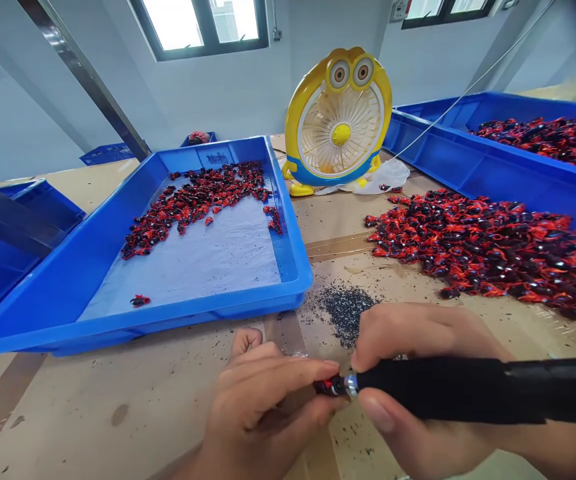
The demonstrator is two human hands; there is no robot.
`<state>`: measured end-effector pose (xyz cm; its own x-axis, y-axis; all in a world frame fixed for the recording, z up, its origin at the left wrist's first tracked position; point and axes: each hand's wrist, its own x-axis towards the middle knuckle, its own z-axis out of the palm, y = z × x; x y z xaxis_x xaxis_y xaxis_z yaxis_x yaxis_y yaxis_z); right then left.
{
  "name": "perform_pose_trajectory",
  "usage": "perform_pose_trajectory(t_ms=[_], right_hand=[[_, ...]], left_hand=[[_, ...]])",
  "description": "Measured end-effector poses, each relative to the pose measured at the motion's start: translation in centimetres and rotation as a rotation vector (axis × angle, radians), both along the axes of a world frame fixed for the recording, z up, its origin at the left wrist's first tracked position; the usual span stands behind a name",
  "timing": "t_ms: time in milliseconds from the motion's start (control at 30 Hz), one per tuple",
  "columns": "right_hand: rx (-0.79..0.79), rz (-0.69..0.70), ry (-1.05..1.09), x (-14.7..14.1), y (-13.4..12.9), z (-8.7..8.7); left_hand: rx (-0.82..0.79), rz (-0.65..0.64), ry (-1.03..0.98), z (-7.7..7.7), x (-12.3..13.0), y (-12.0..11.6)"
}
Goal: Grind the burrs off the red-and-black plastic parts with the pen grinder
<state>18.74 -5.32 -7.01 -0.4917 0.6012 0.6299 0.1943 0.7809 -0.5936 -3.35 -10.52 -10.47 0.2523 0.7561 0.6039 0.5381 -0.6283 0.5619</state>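
Observation:
Between thumb and fingers, my left hand [263, 407] pinches a small red and black plastic part [325, 387]. My right hand [418, 347] is closed around a black handheld tool with a metal collar [433, 390]; its exact kind I cannot make out. The tool's silvery tip meets the right end of the small part, and whether it goes inside is hidden. Just beyond my hands lies a heap of black shavings [345, 310] on the brown-covered table [93, 400].
A blue tray [298, 267] with a white liner and many red and black parts stands at left. A large pile of like parts [488, 247] lies at right, before another blue tray [468, 157]. A yellow fan [341, 133] stands behind, with a white cord [468, 100] nearby.

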Motion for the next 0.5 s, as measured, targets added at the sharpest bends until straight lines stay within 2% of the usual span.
perform_pose_trajectory(t_ms=[133,300,433,500], right_hand=[[0.018,0.006,-0.043,0.0,-0.1,0.1],[-0.023,0.005,0.031,0.2,-0.3,-0.1],[-0.068,-0.192,0.24,0.2,-1.3,0.0],[-0.105,-0.229,0.233,0.2,-1.6,0.3]], left_hand=[[-0.016,0.023,0.017,0.3,0.1,0.1],[-0.047,0.018,-0.015,0.1,0.0,0.0],[-0.116,0.04,-0.062,-0.3,0.0,-0.3],[-0.141,0.044,-0.087,-0.4,0.0,-0.4]])
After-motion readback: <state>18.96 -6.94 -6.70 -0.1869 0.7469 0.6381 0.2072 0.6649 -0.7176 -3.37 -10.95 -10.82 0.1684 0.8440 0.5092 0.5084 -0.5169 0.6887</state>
